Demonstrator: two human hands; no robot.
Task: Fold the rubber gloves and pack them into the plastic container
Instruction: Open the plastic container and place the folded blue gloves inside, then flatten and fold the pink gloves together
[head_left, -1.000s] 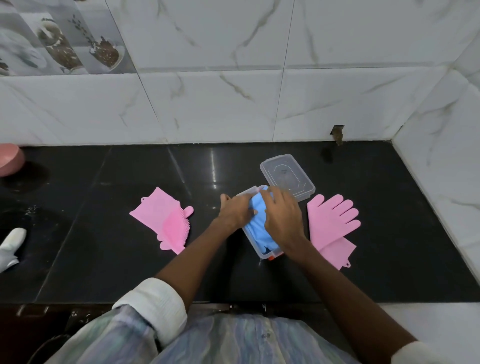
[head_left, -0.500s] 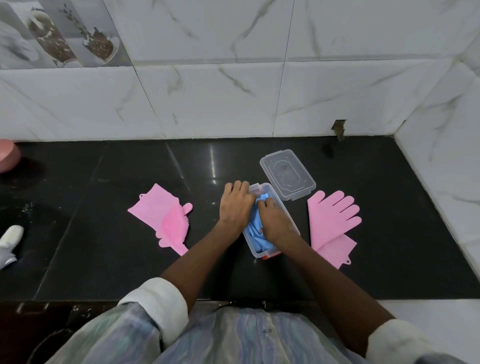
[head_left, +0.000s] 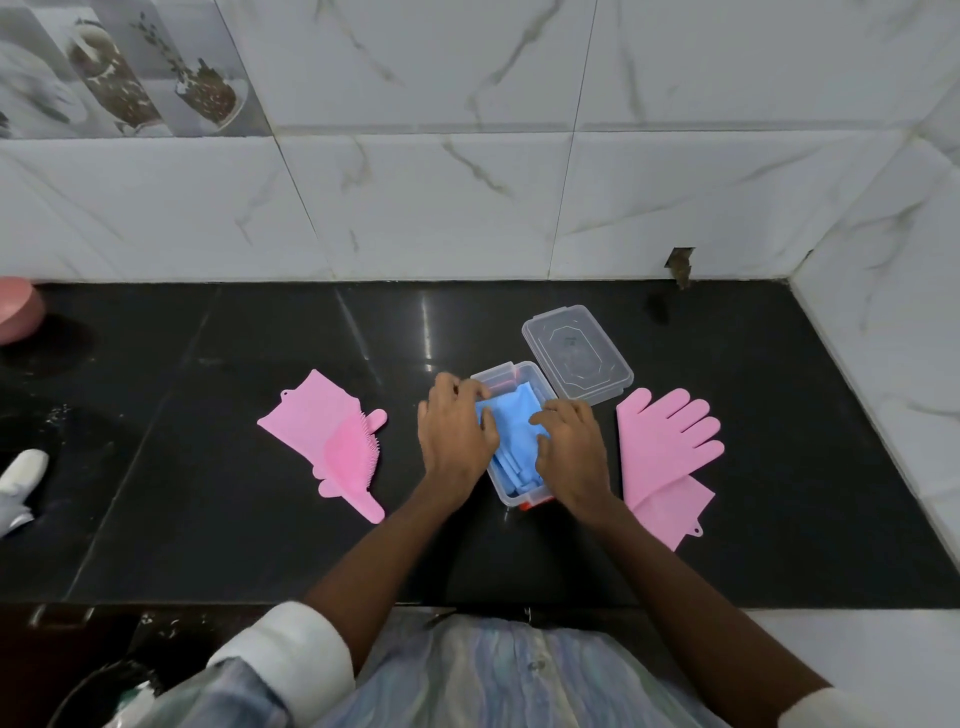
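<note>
A home kitchen: black stone counter (head_left: 260, 519), marble-look wall tiles (head_left: 415, 197).

Blue gloves in the clear container, two pink gloves flat on the black desk.

Clear plastic container (head_left: 511, 499), rectangular and open, set slantwise mid-desk (head_left: 779, 467), with an orange-red patch at its near end; holds folded blue gloves (head_left: 511, 431), crumpled in layers and filling most of the inside, pressed at either side by the hands. Clear lid (head_left: 576, 361) lying flat, touching the container's far right corner. Left pink glove (head_left: 324, 434) folded over on itself, bristled palm side up, cuff toward the wall, well apart from the container. Right pink glove (head_left: 665, 452) spread flat just beside the container, fingers splayed toward the wall, cuff nearest.
</note>
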